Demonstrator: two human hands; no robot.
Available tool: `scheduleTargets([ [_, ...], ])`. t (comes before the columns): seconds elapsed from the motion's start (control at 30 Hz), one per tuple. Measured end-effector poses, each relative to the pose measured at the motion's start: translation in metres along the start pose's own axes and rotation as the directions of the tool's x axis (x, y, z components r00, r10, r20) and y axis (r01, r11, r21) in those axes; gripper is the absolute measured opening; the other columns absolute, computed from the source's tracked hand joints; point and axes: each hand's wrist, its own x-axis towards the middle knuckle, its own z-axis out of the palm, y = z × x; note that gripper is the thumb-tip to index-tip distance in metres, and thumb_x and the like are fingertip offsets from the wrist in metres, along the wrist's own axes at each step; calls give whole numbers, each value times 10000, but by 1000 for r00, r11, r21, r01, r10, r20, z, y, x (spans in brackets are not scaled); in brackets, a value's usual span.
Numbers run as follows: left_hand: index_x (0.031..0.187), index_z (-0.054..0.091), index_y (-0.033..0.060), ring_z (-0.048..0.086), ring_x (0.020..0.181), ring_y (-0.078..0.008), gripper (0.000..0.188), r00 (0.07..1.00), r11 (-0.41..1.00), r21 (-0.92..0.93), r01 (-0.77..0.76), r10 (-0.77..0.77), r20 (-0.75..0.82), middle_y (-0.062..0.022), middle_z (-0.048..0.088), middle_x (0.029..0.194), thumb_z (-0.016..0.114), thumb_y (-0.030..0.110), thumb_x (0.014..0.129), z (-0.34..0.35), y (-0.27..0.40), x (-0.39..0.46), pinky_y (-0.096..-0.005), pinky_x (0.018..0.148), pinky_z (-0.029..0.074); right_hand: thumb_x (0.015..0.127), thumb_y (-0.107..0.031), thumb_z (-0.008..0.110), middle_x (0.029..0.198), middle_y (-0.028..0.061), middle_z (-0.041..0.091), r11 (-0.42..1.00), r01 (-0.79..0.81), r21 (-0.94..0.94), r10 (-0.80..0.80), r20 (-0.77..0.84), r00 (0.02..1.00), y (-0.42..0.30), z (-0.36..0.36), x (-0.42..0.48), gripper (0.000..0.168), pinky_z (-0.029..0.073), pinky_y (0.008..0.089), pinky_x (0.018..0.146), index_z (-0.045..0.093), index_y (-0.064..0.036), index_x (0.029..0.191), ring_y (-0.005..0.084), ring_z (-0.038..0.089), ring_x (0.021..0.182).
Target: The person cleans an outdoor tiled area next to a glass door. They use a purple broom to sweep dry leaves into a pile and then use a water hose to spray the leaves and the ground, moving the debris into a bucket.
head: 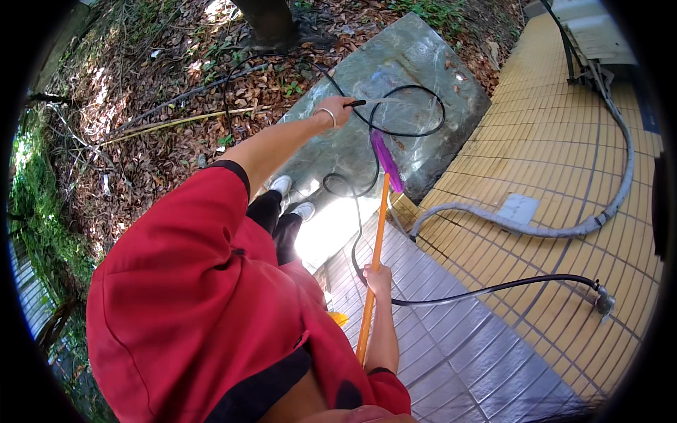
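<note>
My left hand (334, 113), arm stretched forward, grips the end of a black hose (444, 113). A thin clear stream of water (383, 100) comes from the hose end over a greenish stone slab (328, 150). In my right hand (378, 279), near my body, is the orange handle (382, 222) of a long-handled brush. Its purple head (386, 158) rests on the slab, beside a hose loop. The hose passes by my right hand, partly hidden there.
A metal tap (604, 302) on the yellow tiled wall (529, 180) feeds the hose. A grey wrapped pipe (508, 223) curves along the wall. Grey tiles (439, 338) lie at right. Leaf-covered soil (174, 174) and a tree trunk (268, 21) border the slab.
</note>
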Motion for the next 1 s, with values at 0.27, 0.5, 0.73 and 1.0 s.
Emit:
scheduleTargets([
  [0.27, 1227, 575, 152, 596, 538, -189, 373, 997, 997, 53, -63, 60, 53, -87, 633, 689, 459, 185, 874, 9, 23, 67, -348, 541, 467, 737, -16, 620, 682, 94, 670, 995, -45, -87, 44, -17, 999, 1, -1, 23, 113, 458, 238, 521, 648, 49, 825, 132, 611, 582],
  [0.5, 1202, 590, 169, 620, 588, -209, 372, 987, 997, 19, -68, 65, 148, -100, 654, 722, 437, 164, 863, 7, 55, 124, -352, 595, 489, 760, -69, 608, 667, 87, 657, 995, 2, 102, 5, -69, 998, -48, 4, 58, 133, 445, 252, 540, 644, 50, 808, 120, 584, 588],
  [0.73, 1183, 606, 166, 616, 568, -205, 367, 955, 984, 174, 28, -78, 287, -86, 654, 716, 439, 148, 856, 16, 62, 171, -355, 573, 487, 795, -140, 626, 661, 66, 598, 876, -57, 479, 120, -102, 987, -150, -18, 120, 206, 458, 266, 443, 596, 27, 914, 142, 577, 569],
  [1.0, 1213, 586, 149, 639, 568, -189, 383, 953, 997, 77, 32, -53, 297, -93, 650, 706, 448, 177, 856, 3, 45, 182, -322, 565, 511, 915, -219, 479, 489, -21, 385, 800, -208, 563, 240, 17, 971, -144, 30, 95, 214, 311, 238, 311, 437, -83, 756, 74, 372, 345],
])
